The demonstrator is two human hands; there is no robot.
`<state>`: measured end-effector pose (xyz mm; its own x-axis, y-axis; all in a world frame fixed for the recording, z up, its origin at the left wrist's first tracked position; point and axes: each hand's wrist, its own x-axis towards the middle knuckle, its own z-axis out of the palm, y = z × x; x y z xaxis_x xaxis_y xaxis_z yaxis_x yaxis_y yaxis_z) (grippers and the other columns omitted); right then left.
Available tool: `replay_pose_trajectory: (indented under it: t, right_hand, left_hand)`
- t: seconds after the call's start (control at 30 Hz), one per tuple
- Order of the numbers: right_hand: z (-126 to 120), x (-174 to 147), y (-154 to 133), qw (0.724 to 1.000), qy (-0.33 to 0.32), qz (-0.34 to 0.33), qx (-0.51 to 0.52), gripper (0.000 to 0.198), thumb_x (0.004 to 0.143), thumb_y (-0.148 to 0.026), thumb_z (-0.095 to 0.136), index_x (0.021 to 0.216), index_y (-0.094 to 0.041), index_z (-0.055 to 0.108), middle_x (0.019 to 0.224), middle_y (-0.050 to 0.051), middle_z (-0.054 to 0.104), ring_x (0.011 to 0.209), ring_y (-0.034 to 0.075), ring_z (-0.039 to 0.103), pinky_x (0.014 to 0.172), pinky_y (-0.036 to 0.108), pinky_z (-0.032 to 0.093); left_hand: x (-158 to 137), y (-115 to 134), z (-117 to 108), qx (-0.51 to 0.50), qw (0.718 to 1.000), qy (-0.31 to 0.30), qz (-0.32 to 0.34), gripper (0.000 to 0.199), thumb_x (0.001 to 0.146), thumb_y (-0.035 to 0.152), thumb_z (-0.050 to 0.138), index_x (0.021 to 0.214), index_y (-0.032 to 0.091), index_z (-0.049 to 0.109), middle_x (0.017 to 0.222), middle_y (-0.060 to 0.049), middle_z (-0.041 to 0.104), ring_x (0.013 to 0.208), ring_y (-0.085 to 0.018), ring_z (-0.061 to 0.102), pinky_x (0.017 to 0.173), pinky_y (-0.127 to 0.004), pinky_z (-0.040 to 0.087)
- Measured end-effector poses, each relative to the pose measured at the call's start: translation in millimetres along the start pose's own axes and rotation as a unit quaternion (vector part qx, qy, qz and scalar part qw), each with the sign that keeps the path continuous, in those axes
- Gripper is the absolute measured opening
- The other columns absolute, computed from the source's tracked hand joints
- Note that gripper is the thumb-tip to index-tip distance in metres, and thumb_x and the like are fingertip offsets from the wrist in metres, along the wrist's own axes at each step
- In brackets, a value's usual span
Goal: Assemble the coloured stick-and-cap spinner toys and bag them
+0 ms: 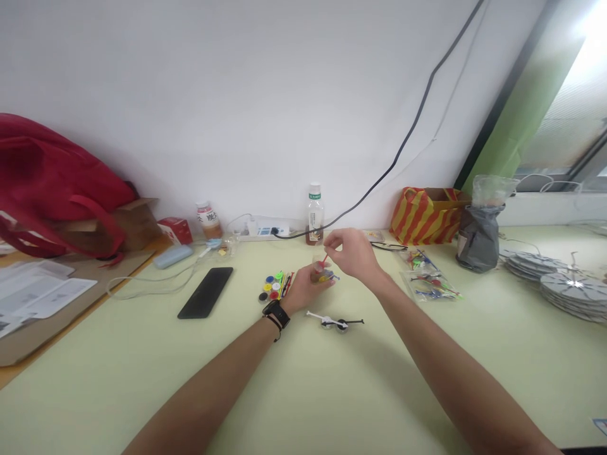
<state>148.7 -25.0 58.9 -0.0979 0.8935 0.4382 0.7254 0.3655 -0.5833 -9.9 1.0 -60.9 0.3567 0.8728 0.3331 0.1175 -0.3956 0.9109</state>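
Observation:
My left hand (303, 291), a dark watch on its wrist, has its fingers closed round a small clear piece with yellow and blue parts (327, 276). Just above it, my right hand (355, 254) pinches a thin red plastic stick (324, 260), whose lower end reaches the left fingers. Whether the stick touches the clear piece is hidden. Beside the left wrist lie small coloured round caps (268, 287) and thin coloured sticks (287, 283). Nearer to me, a white stick piece (315, 316) and a black one (353, 322) lie with round parts at their middles.
A black phone (205, 293) lies at left, near a white cable. Behind my hands stands a bottle (315, 215) by a power strip (268, 227). Bags of coloured parts (429, 278), a striped bag (422, 216), a grey bag (480, 237) and stacked grey discs (571, 294) are at right.

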Motion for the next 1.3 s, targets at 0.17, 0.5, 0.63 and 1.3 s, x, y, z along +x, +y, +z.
replay_pose_trajectory:
  t: [0.17,0.5,0.63,1.3]
  right_hand:
    - [1,3,6,0.996,-0.068,0.055,0.005,0.012,0.08,-0.018,0.068,0.089,-0.023,0.075,0.082,0.001,0.078,0.081,0.019,0.07,0.067,0.027,0.046]
    - [-30,-1,-4,0.994,-0.021,-0.102,-0.009,0.016,0.089,-0.027,0.06,0.08,-0.019,0.069,0.077,0.002,0.073,0.064,0.014,0.059,0.059,0.026,0.039]
    - [-28,-13,-12,0.927,-0.321,-0.191,0.019,0.008,0.084,-0.022,0.066,0.083,-0.019,0.073,0.083,0.001,0.073,0.068,0.013,0.062,0.059,0.023,0.041]
    - [-42,1,-2,0.965,-0.094,-0.117,0.213,0.017,0.09,-0.03,0.064,0.095,-0.017,0.073,0.086,0.005,0.074,0.074,0.017,0.068,0.068,0.028,0.055]
  left_hand:
    - [0,-3,-2,0.031,0.999,0.023,0.008,0.04,0.076,0.034,0.084,0.109,0.015,0.073,0.086,-0.006,0.073,0.078,-0.019,0.066,0.072,-0.031,0.052]
    - [2,-3,-7,0.054,0.998,0.029,-0.009,0.044,0.079,0.037,0.08,0.117,0.017,0.073,0.092,-0.006,0.073,0.077,-0.018,0.064,0.07,-0.03,0.052]
    - [3,-2,-11,-0.003,1.0,-0.008,-0.006,0.044,0.072,0.031,0.084,0.11,0.013,0.072,0.091,-0.008,0.075,0.082,-0.021,0.067,0.071,-0.029,0.053]
    - [1,1,-12,0.023,0.999,-0.006,-0.033,0.05,0.068,0.034,0.087,0.113,0.017,0.072,0.088,-0.004,0.072,0.075,-0.018,0.064,0.067,-0.029,0.05]
